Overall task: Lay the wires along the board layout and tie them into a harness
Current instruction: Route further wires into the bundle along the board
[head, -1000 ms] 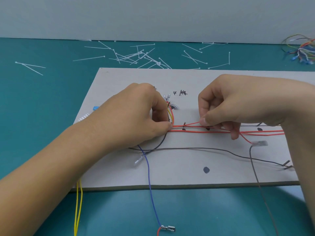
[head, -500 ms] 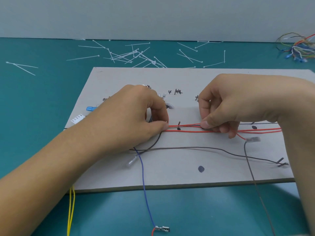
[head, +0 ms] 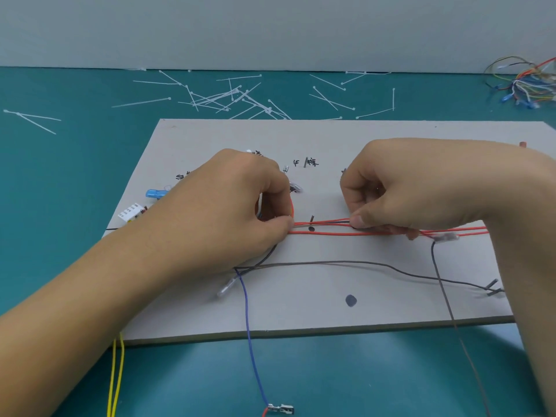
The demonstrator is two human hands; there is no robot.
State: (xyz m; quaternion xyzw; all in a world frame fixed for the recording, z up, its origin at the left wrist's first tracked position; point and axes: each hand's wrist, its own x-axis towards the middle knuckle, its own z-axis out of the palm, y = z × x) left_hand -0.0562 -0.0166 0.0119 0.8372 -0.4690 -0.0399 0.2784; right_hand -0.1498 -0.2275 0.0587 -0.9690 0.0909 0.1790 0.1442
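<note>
**Both hands pinching the red run, mid-board**

Your left hand (head: 228, 212) sits left of the board's centre. Its thumb and forefinger are curled and pinch the red wires (head: 325, 233) where a short loop bends into the straight run.

Your right hand (head: 406, 191) sits right of centre. Thumb and curled fingers pinch the same red wires, with a dark strand in the upper pair.

The run lies straight between your two pinches, low on the board (head: 301, 314), and carries on toward the right edge. A black dot (head: 311, 229) sits just beside the run, between your hands.

A grey wire (head: 346, 262) sags across the near half of the board, from under your left hand toward the right edge. A blue wire (head: 248, 320) crosses the near edge onto the bench (head: 60, 176) and ends at a metal terminal (head: 279, 409).

Two yellow wires (head: 115, 380) trail off by the near-left corner. A white connector (head: 131, 212) lies at the left edge, partly hidden by your wrist.

White cable ties (head: 216, 97) are strewn on the bench beyond the board's far edge. A loose bundle of coloured wires (head: 526, 82) lies at the bench's far right.
</note>
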